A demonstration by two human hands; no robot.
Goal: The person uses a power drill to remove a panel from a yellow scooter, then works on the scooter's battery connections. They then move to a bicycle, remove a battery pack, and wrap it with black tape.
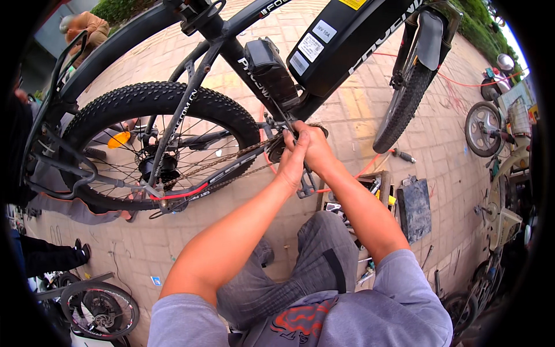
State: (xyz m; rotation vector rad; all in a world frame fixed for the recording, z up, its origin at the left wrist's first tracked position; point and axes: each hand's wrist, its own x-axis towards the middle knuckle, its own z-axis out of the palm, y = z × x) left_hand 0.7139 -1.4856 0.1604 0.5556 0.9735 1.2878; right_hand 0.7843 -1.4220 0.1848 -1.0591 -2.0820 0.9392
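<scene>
Both my hands are together at the bottom bracket of a black electric bike (225,43). My left hand (292,162) has its fingers closed, close against the crank and chainring (276,153). Pressed beside it, my right hand (315,147) is also closed. A thin dark shaft (280,113) runs up from between the hands toward the black box (269,66) on the seat tube. What the fingers grip is mostly hidden. Behind my hands the chain (231,155) runs back to the rear wheel (159,144). A pedal (306,186) hangs below my wrists.
A tool box (378,188) stands by my right knee, with a dark flat slab (415,209) beside it. A dark air-tool-like piece (403,155) lies near a red hose (370,166). Loose wheels (101,309) lie at lower left. People are at far left; scooters (503,130) stand at right.
</scene>
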